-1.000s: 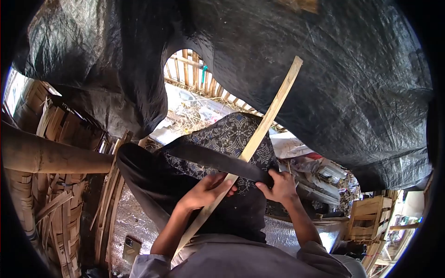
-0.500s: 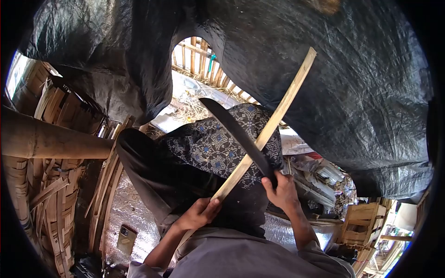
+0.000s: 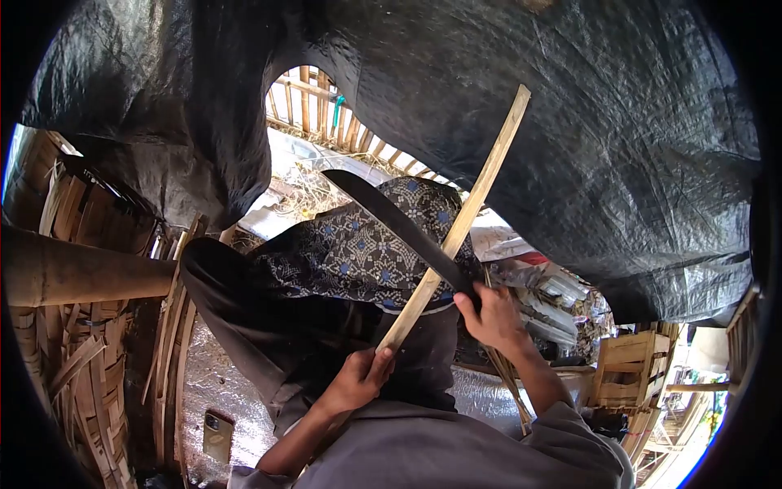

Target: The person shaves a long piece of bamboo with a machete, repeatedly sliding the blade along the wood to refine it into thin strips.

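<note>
My left hand (image 3: 357, 381) is closed round the lower part of a long pale bamboo strip (image 3: 472, 204), which slants up to the right. In my right hand (image 3: 493, 318) is the handle end of a dark, broad-bladed knife (image 3: 387, 216). Its blade points up to the left and crosses the strip over my lap. A dark patterned cloth (image 3: 358, 253) covers my knee beneath them. My fingers hide the knife's handle.
Black plastic sheeting (image 3: 570, 147) hangs in front. To the left are a thick bamboo pole (image 3: 90, 269), woven bamboo and upright strips. A phone (image 3: 218, 436) lies on the floor at lower left. A wooden crate (image 3: 627, 369) stands at right.
The view has shifted, so most surroundings appear further left. Both hands still hold the strip and knife, and the blade still crosses the strip. Thin strips beside my right forearm show more clearly.
</note>
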Demonstrator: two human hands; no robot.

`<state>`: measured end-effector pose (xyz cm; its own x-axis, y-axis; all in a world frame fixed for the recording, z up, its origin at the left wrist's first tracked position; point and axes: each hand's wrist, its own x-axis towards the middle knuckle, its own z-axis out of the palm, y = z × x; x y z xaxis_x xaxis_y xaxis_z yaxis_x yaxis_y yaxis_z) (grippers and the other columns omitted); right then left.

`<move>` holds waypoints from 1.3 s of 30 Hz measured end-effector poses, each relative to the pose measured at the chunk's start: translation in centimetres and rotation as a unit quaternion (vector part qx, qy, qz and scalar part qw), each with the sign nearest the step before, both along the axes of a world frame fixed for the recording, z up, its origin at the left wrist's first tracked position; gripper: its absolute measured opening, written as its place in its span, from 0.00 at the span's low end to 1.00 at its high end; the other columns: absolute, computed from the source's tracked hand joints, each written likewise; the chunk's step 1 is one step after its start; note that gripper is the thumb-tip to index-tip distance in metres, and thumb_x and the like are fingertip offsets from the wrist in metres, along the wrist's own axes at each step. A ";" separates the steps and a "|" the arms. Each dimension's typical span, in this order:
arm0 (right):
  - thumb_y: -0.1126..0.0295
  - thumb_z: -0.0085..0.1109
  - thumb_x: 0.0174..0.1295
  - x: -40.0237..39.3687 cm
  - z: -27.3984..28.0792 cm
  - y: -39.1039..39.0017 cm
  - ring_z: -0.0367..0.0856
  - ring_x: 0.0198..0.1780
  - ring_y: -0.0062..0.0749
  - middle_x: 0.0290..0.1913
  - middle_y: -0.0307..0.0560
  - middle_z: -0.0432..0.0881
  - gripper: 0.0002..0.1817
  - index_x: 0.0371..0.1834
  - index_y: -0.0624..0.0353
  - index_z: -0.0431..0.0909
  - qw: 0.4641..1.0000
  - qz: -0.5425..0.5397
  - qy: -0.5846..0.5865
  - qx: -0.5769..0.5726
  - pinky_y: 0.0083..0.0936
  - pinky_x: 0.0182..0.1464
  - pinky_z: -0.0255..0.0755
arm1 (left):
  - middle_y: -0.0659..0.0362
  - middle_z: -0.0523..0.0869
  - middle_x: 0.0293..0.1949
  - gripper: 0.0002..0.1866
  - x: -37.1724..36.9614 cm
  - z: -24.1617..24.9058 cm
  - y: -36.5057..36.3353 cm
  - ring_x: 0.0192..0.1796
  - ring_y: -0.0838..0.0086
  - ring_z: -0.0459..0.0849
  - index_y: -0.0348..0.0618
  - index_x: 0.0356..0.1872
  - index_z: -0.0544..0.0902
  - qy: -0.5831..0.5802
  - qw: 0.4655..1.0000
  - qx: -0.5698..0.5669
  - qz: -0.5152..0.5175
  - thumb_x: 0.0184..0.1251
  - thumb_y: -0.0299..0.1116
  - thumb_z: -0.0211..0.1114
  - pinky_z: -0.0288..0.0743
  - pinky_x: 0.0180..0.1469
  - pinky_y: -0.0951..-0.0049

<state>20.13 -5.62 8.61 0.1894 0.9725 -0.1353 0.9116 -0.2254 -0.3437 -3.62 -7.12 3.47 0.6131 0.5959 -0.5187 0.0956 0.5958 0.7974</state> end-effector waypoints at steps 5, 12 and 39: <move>0.45 0.58 0.54 -1.6 0.4 -2.1 0.79 0.27 0.56 0.21 0.58 0.78 0.25 0.34 0.59 0.78 0.995 0.097 0.001 -0.028 0.46 0.34 0.72 | 0.67 0.69 0.16 0.23 0.1 0.2 0.2 0.17 0.86 0.67 0.38 0.25 0.73 -0.002 0.998 0.056 0.016 0.72 0.47 0.47 0.62 0.18 0.82; 0.39 0.59 0.50 -2.5 4.2 -1.1 0.80 0.25 0.50 0.17 0.54 0.77 0.27 0.35 0.53 0.80 0.974 0.151 -0.062 -0.154 0.41 0.32 0.73 | 0.66 0.70 0.15 0.22 2.7 0.2 2.2 0.16 0.85 0.68 0.37 0.25 0.73 -0.086 0.966 0.213 0.122 0.73 0.44 0.45 0.61 0.17 0.81; 0.34 0.54 0.50 -2.4 -0.9 4.7 0.79 0.18 0.47 0.13 0.54 0.75 0.31 0.26 0.56 0.78 0.968 0.235 -0.082 -0.035 0.38 0.23 0.73 | 0.48 0.78 0.16 0.11 1.7 0.6 4.2 0.20 0.53 0.79 0.31 0.26 0.74 0.129 0.915 0.337 0.181 0.67 0.28 0.55 0.69 0.21 0.63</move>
